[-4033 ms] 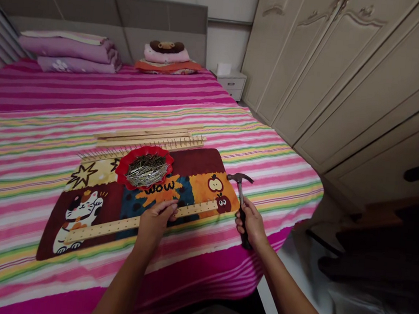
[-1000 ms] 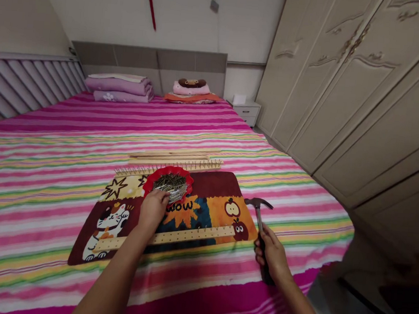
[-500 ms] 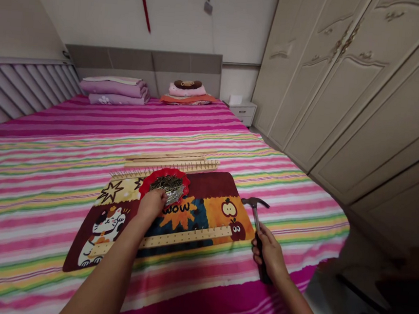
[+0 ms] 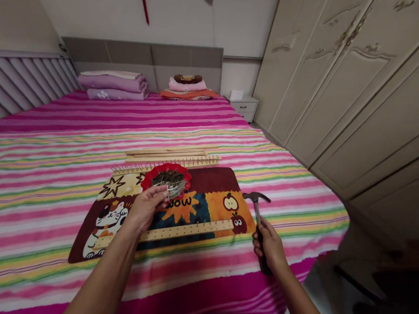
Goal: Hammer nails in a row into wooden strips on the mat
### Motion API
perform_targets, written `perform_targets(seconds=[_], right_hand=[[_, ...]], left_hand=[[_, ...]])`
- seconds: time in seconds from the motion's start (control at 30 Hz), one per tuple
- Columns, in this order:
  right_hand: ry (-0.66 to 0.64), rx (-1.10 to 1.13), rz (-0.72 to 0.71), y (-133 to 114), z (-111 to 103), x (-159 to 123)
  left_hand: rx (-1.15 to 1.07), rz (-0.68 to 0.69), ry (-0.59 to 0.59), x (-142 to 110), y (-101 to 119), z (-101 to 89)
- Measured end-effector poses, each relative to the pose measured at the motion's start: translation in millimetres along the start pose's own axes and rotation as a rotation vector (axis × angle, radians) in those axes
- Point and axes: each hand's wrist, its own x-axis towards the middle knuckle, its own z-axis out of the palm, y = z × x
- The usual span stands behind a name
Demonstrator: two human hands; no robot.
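Note:
My left hand (image 4: 145,206) hovers just in front of a red dish (image 4: 166,177) heaped with thin metal nails, fingers pinched on several nails. My right hand (image 4: 270,244) grips the black handle of a small claw hammer (image 4: 258,206), its head resting at the right edge of a cartoon-print mat (image 4: 205,208). A wooden strip with a row of nails (image 4: 184,230) lies along the mat's near side, between my two hands.
More wooden strips (image 4: 171,154), some with nails, lie behind the dish on the pink striped bed (image 4: 47,162). Folded bedding (image 4: 111,84) sits by the headboard. A cream wardrobe (image 4: 348,81) stands on the right, with floor below the bed's right edge.
Four seconds ago my left hand rested on the near wooden strip. It then reached into the red dish and has now drawn back towards me with nails. The hammer hand stayed put.

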Motion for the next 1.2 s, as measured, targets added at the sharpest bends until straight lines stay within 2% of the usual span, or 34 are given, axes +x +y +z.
perform_targets(seconds=[0.1,0.23,0.33,0.47,0.63,0.83,0.93,1.03,1.13,1.2], right_hand=[[0.001,-0.001,0.002,0,-1,0],[0.010,-0.007,0.007,1,-2,1],[0.013,-0.009,0.005,1,-2,1],[0.001,-0.011,0.000,1,-2,1],[-0.011,-0.015,-0.008,2,-3,1],[-0.007,-0.044,-0.019,0,-2,1],[0.002,-0.083,-0.049,-1,1,-3],[0.020,-0.141,-0.102,-4,4,-17],[0.024,-0.207,-0.159,-15,5,-42],[-0.058,-0.301,-0.219,-26,8,-61]], left_hand=[[-0.029,-0.048,-0.024,-21,-11,5.7],[0.073,-0.074,-0.007,-41,-38,14.5],[0.135,-0.075,0.008,-47,-56,21.4],[0.232,-0.044,0.013,-49,-70,27.9],[0.325,0.047,0.032,-48,-80,29.0],[0.425,0.057,0.029,-50,-83,29.3],[0.537,0.154,0.036,-53,-82,30.8],[0.621,0.247,0.044,-55,-82,32.0],[0.659,0.281,0.034,-55,-83,32.8],[0.667,0.280,0.037,-55,-83,33.3]])
